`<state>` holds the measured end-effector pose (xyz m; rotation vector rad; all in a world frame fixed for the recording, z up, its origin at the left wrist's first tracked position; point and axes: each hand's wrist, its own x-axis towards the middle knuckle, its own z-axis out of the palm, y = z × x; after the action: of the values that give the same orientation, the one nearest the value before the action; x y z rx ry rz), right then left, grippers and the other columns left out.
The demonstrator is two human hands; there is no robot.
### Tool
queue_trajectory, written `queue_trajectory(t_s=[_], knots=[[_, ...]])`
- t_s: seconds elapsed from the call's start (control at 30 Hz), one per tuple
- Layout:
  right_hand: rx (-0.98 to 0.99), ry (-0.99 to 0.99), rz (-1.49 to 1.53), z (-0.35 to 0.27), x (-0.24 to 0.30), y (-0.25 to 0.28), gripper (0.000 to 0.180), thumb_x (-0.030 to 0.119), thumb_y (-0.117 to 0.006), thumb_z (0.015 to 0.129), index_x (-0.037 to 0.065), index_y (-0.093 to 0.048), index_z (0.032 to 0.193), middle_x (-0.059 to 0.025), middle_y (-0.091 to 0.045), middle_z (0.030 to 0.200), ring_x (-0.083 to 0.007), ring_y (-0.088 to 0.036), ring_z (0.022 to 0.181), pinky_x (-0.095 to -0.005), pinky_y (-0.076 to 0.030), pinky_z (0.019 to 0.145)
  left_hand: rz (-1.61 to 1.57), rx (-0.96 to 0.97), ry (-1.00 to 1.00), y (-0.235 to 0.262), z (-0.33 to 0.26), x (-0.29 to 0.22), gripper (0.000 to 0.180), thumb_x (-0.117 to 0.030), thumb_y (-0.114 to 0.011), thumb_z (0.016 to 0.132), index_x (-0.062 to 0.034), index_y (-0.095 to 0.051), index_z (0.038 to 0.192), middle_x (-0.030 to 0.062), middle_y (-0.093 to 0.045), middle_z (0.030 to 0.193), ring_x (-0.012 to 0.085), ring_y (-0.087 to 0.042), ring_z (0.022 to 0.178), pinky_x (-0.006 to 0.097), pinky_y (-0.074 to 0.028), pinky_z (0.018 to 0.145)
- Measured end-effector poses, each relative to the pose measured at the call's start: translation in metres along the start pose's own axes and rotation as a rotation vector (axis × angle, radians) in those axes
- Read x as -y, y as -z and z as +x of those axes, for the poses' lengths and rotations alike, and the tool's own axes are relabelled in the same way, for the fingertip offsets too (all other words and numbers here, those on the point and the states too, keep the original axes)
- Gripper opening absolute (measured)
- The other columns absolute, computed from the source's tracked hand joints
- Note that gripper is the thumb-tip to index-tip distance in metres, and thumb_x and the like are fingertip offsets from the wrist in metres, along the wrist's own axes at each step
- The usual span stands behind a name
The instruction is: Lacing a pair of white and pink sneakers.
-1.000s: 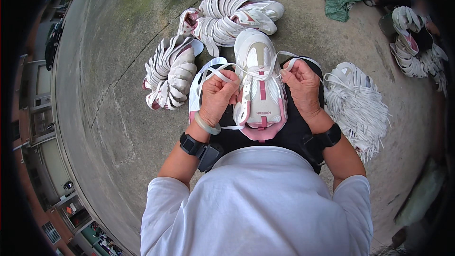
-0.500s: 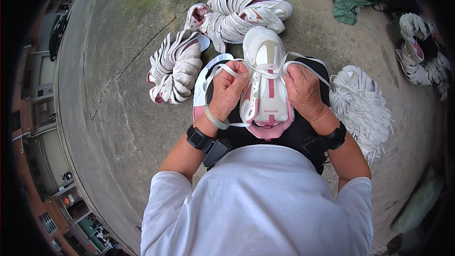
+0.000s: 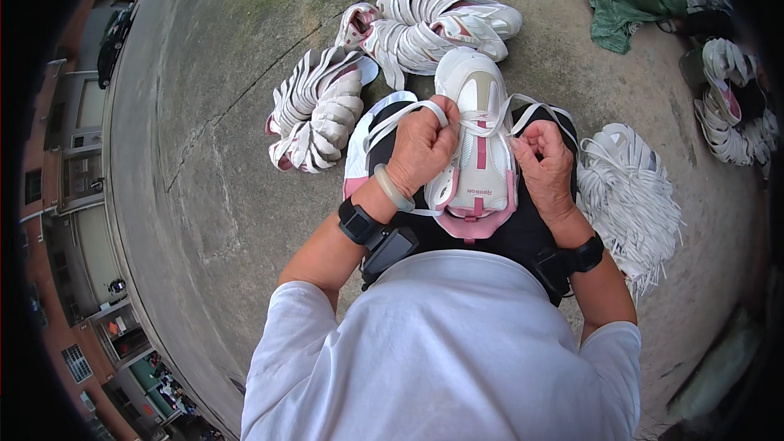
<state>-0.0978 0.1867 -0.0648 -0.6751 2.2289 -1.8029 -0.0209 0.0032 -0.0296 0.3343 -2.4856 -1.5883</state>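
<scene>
A white and beige shoe upper (image 3: pixel 482 165) with pink trim rests on my black-clad lap, toe pointing away from me. A white shoelace (image 3: pixel 396 120) runs across its eyelets, looping out to both sides. My left hand (image 3: pixel 423 147) is closed on the lace at the shoe's left edge, with a loop rising over the fingers. On the other side, my right hand (image 3: pixel 545 165) has its thumb and forefinger pinched at the lace beside the eyelets; the other fingers are curled. Another white and pink upper (image 3: pixel 357 165) lies partly hidden under my left forearm.
Two nested stacks of shoe uppers, one nearer (image 3: pixel 317 110) and one farther (image 3: pixel 441 24), lie on the concrete floor. At my right is a bundle of white laces (image 3: pixel 627 204). A green sack (image 3: pixel 633 0) and more uppers (image 3: pixel 723 106) stand at the far right.
My right hand has drawn back from the shoe's edge, its fist loosening into a pinch. The left hand has turned more over the lace. The whole view has shifted slightly.
</scene>
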Motion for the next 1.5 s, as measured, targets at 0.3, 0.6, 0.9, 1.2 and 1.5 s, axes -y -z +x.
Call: queue_trajectory(t_s=[0.3, 0.6, 0.9, 1.2, 1.5], knots=[[0.026, -0.015, 0.055, -0.002, 0.005, 0.005, 0.008, 0.004, -0.062, 0.079, 0.001, -0.055, 0.08, -0.0002, -0.054, 0.067, -0.0052, -0.049, 0.058, -0.0224, -0.043, 0.054, -0.101, 0.111, 0.317, 0.005, 0.001, 0.014, 0.025, -0.02, -0.07, 0.077, -0.0043, -0.049, 0.078, -0.0007, -0.05, 0.063, 0.0048, -0.046, 0.056, 0.021, -0.037, 0.047], [0.14, 0.372, -0.347, 0.008, 0.041, -0.018, 0.009, 0.005, -0.061, 0.072, 0.004, -0.059, 0.08, -0.008, -0.055, 0.071, -0.0251, -0.056, 0.06, -0.0339, -0.044, 0.054, 0.489, -0.022, -0.234, 0.006, -0.021, -0.019, 0.048, -0.028, -0.074, 0.064, -0.0001, -0.055, 0.098, 0.0153, -0.056, 0.077, 0.0313, -0.057, 0.073, 0.038, -0.046, 0.065], [0.212, 0.395, -0.657, 0.01, 0.043, -0.042, 0.012, 0.014, -0.066, 0.069, 0.008, -0.055, 0.072, -0.0072, -0.051, 0.071, -0.0268, -0.057, 0.07, -0.039, -0.038, 0.06, 0.281, 0.097, -0.005, 0.015, -0.019, -0.014, 0.031, -0.012, -0.056, 0.071, 0.0047, -0.057, 0.097, 0.0171, -0.06, 0.074, 0.027, -0.06, 0.064, 0.033, -0.047, 0.06], [0.125, 0.574, -0.744, 0.013, 0.037, -0.049, 0.008, 0.011, -0.061, 0.069, 0.01, -0.053, 0.068, -0.0061, -0.049, 0.066, -0.0229, -0.056, 0.064, -0.0363, -0.035, 0.06, 0.293, 0.058, -0.171, 0.007, -0.017, -0.001, 0.028, -0.009, -0.052, 0.074, 0.0024, -0.058, 0.099, 0.0177, -0.059, 0.074, 0.0305, -0.059, 0.066, 0.037, -0.047, 0.061], [-0.08, 0.332, -0.875, -0.052, 0.029, 0.068, 0.01, 0.009, -0.061, 0.075, 0.008, -0.053, 0.069, -0.0074, -0.049, 0.064, -0.0267, -0.049, 0.06, -0.0363, -0.034, 0.058, 0.586, -0.083, -0.187, -0.009, -0.03, -0.01, 0.028, -0.01, -0.053, 0.074, -0.0016, -0.055, 0.101, 0.0166, -0.054, 0.072, 0.036, -0.055, 0.065, 0.044, -0.044, 0.058]])
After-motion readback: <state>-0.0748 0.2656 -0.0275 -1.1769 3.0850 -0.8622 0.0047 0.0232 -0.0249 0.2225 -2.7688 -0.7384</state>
